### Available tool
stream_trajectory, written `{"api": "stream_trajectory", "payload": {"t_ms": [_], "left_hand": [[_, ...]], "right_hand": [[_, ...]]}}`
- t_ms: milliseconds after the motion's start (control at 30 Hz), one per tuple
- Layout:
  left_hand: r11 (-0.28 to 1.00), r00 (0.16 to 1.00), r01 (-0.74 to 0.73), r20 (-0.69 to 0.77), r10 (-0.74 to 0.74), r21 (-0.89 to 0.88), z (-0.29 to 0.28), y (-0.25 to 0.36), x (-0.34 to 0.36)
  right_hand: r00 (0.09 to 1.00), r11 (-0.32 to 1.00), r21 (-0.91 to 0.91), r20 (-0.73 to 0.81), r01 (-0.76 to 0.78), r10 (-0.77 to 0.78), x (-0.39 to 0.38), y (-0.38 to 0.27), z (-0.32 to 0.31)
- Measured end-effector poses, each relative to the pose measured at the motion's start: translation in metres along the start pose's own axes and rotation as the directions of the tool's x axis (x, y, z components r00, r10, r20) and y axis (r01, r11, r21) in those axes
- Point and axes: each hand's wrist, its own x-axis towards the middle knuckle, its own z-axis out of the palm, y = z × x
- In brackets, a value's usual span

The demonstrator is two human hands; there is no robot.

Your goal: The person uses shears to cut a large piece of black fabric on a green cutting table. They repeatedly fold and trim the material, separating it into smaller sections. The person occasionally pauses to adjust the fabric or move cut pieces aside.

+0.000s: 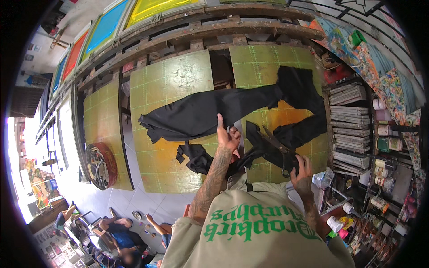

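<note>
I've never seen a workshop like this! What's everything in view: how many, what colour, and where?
Limp cloth pieces: several, black, across the boards
Long-bladed metal scissors: one, dark, at right hand
Flat gridded boards: three, yellow-green, left to centre-right
Round container: one, reddish, left board
Rectangular framed panels: several, yellow, blue, red, upper left
Stacked flat slabs: many, grey, right
Jars: several, mixed colours, far right
Other people: at least two, lower left
Lettered top: one, beige, green lettering, bottom
Left hand: one, bare, at cloth
Right hand: one, bare, on scissors
Remaining clutter: too small to count
</note>
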Motion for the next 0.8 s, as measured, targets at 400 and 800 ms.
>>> {"api": "stream_trajectory", "payload": {"t_ms": [400,800], "left_hand": [[0.996,0.986,-0.003,-0.167,-0.011,-0.086,0.023,0.000,-0.001],[0.987,0.983,-0.153,-0.090,0.158,0.056,-0.005,0.012,0.034]], "right_hand": [[0.978,0.987,-0.160,0.201,-0.020,0.053,0.013,0.001,0.001],[0.960,0.997,-0.071,0.281,0.015,0.006,0.027,0.006,0.000]]}}
